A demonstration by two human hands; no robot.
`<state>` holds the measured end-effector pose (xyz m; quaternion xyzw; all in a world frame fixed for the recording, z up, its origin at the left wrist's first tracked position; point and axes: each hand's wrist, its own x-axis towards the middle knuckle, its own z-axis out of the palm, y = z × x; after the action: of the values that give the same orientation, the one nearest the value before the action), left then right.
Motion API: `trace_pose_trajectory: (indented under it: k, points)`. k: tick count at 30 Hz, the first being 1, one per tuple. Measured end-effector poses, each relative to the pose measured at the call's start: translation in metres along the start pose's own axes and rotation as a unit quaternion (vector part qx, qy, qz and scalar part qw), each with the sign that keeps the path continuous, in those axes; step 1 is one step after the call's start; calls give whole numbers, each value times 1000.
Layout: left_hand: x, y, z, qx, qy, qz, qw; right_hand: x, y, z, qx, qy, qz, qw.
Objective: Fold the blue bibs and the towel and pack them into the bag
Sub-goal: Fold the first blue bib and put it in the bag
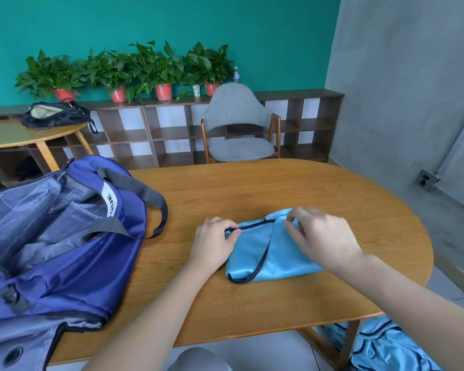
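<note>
A shiny light-blue bib (276,257) with dark trim lies folded into a small bundle on the wooden table (292,303). My left hand (214,243) pinches the dark trim at the bundle's upper left corner. My right hand (319,236) hovers over its upper right part, fingers curled and pinching the fabric near the top edge. A large blue bag (65,236) with a grey lining stands open on the table's left end, black straps hanging toward the bib. More blue bibs (383,346) lie piled below the table at the lower right. No towel is in view.
A grey chair (239,124) stands behind the table's far edge. Low wooden shelving (145,135) with potted plants runs along the green wall. A second round table (24,135) at the far left carries a black bag (54,115).
</note>
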<state>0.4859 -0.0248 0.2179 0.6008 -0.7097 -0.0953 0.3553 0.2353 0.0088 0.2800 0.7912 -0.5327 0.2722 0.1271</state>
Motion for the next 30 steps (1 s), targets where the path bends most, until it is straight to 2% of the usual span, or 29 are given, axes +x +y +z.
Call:
trace_pose_trajectory:
  k: [2,4,8,10,11,14,17,20,23,26,30]
  points:
    - [-4,4,-3,8,20,6,1000,-16,-20,-7,-76,-79,11,994]
    - [-9,7,-5,10,28,-3,1000,-29,-32,-4,-97,-173,63,978]
    - [-33,16,-14,27,-15,-18,999,-39,-15,17,-76,-216,128,965]
    - [-51,23,-19,58,-43,28,997,-41,3,26,19,-214,167,962]
    - [-59,28,-23,74,-33,65,995,-44,9,29,76,-188,170,964]
    - [-68,32,-28,72,22,169,983,-55,14,29,198,-91,87,972]
    - [-68,22,-23,24,-26,221,975,-65,5,21,251,-114,3,961]
    - [-65,18,-21,-12,-95,172,980,-69,2,19,225,-155,-33,961]
    - [-64,21,-24,-64,-104,112,986,-73,4,20,255,-164,-25,953]
    - [-65,23,-24,-81,-96,116,985,-75,1,22,274,-156,-29,948]
    - [-65,26,-28,-55,-136,112,983,-73,0,22,303,-128,9,944]
